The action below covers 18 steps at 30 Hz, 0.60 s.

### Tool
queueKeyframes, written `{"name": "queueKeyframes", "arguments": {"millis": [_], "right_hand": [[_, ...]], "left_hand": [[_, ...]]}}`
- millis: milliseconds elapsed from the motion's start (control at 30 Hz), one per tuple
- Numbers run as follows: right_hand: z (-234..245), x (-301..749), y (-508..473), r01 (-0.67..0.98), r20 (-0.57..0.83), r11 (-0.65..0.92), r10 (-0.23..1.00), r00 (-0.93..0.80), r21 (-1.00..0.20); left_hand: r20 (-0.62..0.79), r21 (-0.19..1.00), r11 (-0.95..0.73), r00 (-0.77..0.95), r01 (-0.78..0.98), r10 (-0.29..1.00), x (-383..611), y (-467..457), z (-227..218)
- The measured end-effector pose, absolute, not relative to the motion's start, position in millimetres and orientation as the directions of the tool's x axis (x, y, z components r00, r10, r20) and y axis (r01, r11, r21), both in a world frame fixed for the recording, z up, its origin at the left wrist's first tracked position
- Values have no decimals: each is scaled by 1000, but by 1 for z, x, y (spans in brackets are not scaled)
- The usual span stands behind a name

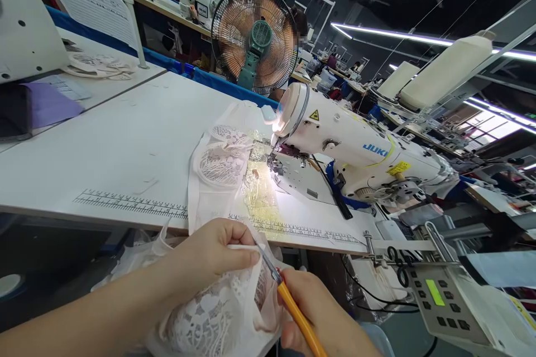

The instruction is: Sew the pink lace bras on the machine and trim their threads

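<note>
Below the table's front edge, my left hand (209,251) is closed, pinching the edge of a white lace bra (205,318) between thumb and fingers. My right hand (314,301) is wrapped around orange-handled scissors (295,309). Their narrow metal blades point up and left, with the tip at the fabric edge beside my left fingertips. More white garment pieces with lace cups (224,164) lie on the table, left of the needle area, and hang toward the front edge. The palm side of my right hand is hidden.
A white JUKI sewing machine (347,139) stands at the right with its lamp lit. Printed rulers (129,202) run along the front of the white table (125,139). Behind stands a fan (255,39). A control box (448,295) sits at lower right, a dark phone (15,111) at left.
</note>
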State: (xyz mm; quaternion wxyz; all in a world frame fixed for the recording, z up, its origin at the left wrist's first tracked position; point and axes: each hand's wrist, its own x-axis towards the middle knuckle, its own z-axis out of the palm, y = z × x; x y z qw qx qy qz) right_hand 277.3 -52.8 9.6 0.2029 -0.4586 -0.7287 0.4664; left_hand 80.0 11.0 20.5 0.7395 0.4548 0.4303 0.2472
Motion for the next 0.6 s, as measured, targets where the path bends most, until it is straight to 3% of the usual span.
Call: {"name": "queueKeyframes", "arguments": {"millis": [100, 333, 500, 600], "right_hand": [[-4, 277, -52, 395, -129, 98, 851, -510, -914], [-20, 283, -48, 516, 11, 190, 944, -331, -835], [-1, 269, -46, 347, 230, 310, 940, -251, -885], [2, 251, -49, 277, 182, 266, 938, -295, -923]], "left_hand": [[-410, 883, 469, 502, 9, 761, 81, 11, 22], [-353, 931, 352, 473, 93, 808, 77, 11, 26], [-171, 982, 186, 448, 11, 877, 68, 5, 26], [-154, 987, 156, 407, 30, 900, 59, 3, 28]]}}
